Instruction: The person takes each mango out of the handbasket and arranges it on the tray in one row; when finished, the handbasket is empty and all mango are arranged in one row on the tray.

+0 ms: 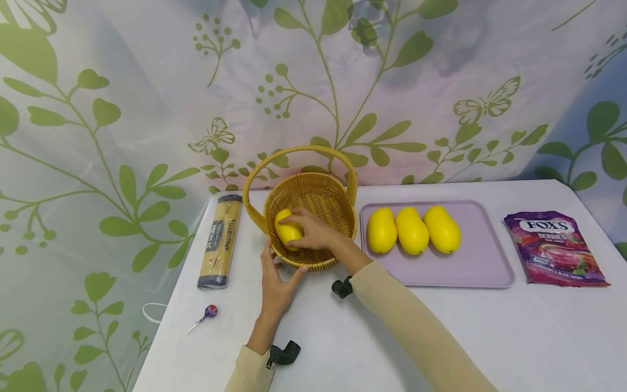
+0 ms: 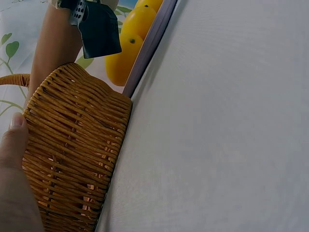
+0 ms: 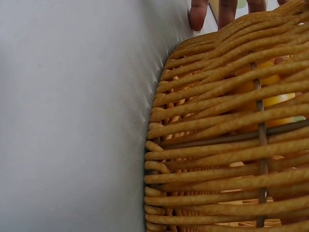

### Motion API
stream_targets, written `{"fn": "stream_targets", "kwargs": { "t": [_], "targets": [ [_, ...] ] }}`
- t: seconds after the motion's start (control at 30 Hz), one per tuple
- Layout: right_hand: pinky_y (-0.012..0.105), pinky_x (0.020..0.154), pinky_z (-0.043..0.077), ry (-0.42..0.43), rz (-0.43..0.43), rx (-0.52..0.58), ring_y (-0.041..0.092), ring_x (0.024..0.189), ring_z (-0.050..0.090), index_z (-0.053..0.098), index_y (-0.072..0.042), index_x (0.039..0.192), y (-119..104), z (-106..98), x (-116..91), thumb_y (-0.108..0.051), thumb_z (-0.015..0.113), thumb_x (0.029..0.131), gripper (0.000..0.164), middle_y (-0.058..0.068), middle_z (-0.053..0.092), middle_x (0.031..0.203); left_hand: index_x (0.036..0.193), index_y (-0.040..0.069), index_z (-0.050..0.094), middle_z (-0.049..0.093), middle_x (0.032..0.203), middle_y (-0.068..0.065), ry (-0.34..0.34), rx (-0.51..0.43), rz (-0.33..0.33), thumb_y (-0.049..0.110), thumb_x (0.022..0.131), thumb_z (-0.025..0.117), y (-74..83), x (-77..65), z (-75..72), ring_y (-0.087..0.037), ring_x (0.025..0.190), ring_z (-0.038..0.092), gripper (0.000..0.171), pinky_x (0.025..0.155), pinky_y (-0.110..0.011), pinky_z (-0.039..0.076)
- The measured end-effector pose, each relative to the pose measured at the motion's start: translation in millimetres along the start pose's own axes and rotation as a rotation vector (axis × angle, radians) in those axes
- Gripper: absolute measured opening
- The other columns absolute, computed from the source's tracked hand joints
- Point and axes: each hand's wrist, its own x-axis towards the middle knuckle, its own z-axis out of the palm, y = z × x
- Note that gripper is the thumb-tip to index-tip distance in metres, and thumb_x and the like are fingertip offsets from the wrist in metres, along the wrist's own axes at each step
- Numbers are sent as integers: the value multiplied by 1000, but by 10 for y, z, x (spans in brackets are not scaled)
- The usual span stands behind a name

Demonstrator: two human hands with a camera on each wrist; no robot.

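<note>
A brown wicker basket (image 1: pixel 320 264) with a tall handle stands on the table. My right hand (image 1: pixel 313 228) reaches inside it and holds a yellow mango (image 1: pixel 289 233) at the basket's left side, fingers curved over the top. My left hand (image 1: pixel 275 286) grips the basket's front left, its thumb (image 2: pixel 13 140) against the rim in the left wrist view. In the right wrist view, woven strands (image 3: pixel 217 116) hide most of the held mango and all of the right hand's grip; some left-hand fingertips (image 3: pixel 198 17) show beyond the basket.
Right of the basket, a lilac tray (image 1: pixel 482 256) bears three yellow mangoes (image 1: pixel 412 231). Further right lies a purple Fox's candy bag (image 1: pixel 558 250). A spaghetti pack (image 1: pixel 220 242) and a lollipop (image 1: pixel 210 311) lie on the left. A leaf-patterned curtain (image 1: pixel 313 81) hangs behind the table.
</note>
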Motion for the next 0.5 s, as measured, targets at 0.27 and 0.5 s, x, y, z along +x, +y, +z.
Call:
{"fn": "stream_targets", "kwargs": {
  "t": [0.27, 0.5],
  "targets": [
    [47, 101, 47, 16, 16, 21, 32, 133, 44, 58, -25, 137, 0, 0, -3, -30, 79, 83, 59, 11, 32, 152, 158, 14, 9, 26, 158, -9, 8, 5, 26, 33, 80, 82, -8, 3, 8, -29, 131, 45, 108, 91, -45, 47],
    [45, 99, 48, 24, -3, 9, 32, 132, 44, 59, -23, 136, -17, -1, -17, -28, 79, 82, 58, 12, 34, 151, 158, 15, 9, 26, 159, -6, 0, -6, 4, 31, 79, 83, -9, -1, 1, -28, 131, 45, 109, 92, -45, 46]
  ]
}}
